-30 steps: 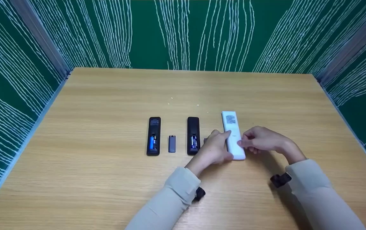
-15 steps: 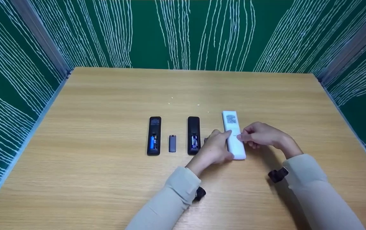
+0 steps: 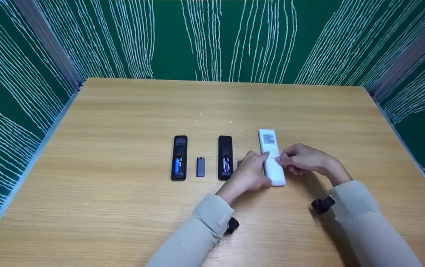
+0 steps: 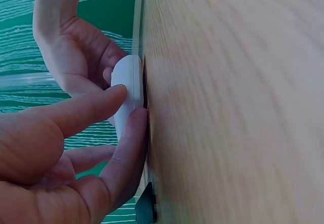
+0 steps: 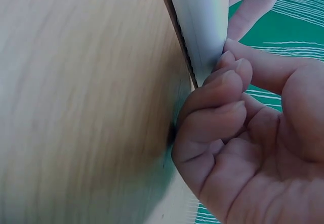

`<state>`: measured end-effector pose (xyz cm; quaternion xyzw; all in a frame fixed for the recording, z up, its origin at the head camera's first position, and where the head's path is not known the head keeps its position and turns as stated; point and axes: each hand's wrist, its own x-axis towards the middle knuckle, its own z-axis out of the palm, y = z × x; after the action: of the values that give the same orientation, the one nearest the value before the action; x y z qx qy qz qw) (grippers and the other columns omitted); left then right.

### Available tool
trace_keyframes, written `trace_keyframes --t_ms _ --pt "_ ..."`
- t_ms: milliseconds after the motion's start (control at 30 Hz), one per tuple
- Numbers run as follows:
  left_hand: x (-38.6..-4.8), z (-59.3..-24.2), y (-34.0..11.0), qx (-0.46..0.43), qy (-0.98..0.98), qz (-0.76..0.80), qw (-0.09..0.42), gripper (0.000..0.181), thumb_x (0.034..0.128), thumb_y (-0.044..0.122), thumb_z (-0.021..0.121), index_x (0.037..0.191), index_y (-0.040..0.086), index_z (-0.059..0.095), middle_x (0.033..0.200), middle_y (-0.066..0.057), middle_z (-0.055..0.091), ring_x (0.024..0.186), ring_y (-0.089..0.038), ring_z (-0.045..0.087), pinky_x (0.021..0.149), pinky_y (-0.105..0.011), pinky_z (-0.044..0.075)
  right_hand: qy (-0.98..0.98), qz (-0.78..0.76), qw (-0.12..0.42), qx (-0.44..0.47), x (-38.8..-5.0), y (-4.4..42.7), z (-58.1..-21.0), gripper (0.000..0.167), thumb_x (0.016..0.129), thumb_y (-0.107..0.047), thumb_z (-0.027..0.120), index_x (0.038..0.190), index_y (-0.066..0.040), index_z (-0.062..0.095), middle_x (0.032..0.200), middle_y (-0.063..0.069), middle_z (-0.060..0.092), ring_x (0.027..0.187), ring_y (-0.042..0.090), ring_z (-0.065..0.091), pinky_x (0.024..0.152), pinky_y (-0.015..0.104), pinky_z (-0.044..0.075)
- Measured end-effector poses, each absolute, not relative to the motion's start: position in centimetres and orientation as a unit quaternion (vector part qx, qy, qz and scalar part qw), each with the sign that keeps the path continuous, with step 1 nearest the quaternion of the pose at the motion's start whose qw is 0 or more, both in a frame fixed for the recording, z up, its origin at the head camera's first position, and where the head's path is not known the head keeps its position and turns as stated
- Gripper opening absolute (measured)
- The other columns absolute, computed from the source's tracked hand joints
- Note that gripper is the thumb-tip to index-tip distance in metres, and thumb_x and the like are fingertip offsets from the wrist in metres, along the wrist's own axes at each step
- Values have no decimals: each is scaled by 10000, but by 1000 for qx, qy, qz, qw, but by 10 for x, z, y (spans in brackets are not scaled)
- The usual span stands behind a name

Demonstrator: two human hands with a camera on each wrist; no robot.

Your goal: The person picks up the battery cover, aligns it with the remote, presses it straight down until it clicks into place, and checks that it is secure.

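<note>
A white remote (image 3: 268,139) lies back side up on the table, a printed code near its far end. My left hand (image 3: 248,170) holds it from the left, with the thumb and a finger against its side and end in the left wrist view, where the remote (image 4: 128,77) is seen edge-on. From the right, my right hand (image 3: 306,160) touches the remote's edge with thumb and index finger, the other fingers curled. In the right wrist view those fingertips meet the side of the remote (image 5: 202,21). What lies under them is hidden.
Two black remotes (image 3: 179,148) (image 3: 225,148) lie to the left, battery bays uncovered with batteries inside. Between them is a dark cover (image 3: 200,167). Another dark piece (image 3: 239,162) is mostly hidden behind my left hand. Small white bits (image 3: 231,122) lie farther back.
My right hand has shifted slightly away from me along the white remote's right edge, its thumb now nearer the middle. My left hand and the other objects stay in place.
</note>
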<state>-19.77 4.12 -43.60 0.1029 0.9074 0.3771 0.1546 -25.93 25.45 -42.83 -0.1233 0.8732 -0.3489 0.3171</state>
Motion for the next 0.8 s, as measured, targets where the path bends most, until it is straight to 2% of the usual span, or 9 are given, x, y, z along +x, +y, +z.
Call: trace_keyframes --t_ms 167,800 --pt "-197 -435 42 101 904 384 157 953 792 93 909 1624 132 445 1351 -65 558 1043 -145 537 980 -238 497 871 -351 321 -125 -256 255 -427 281 1083 -273 602 875 -85 587 750 1 547 670 160 522 580 265 435" --pt "-198 -437 43 105 912 367 148 943 800 98 913 1621 127 449 1338 -69 567 998 -138 531 927 -221 498 863 -359 323 -146 -232 257 -425 282 1067 -244 620 848 -69 589 714 5 556 633 159 531 549 263 437"
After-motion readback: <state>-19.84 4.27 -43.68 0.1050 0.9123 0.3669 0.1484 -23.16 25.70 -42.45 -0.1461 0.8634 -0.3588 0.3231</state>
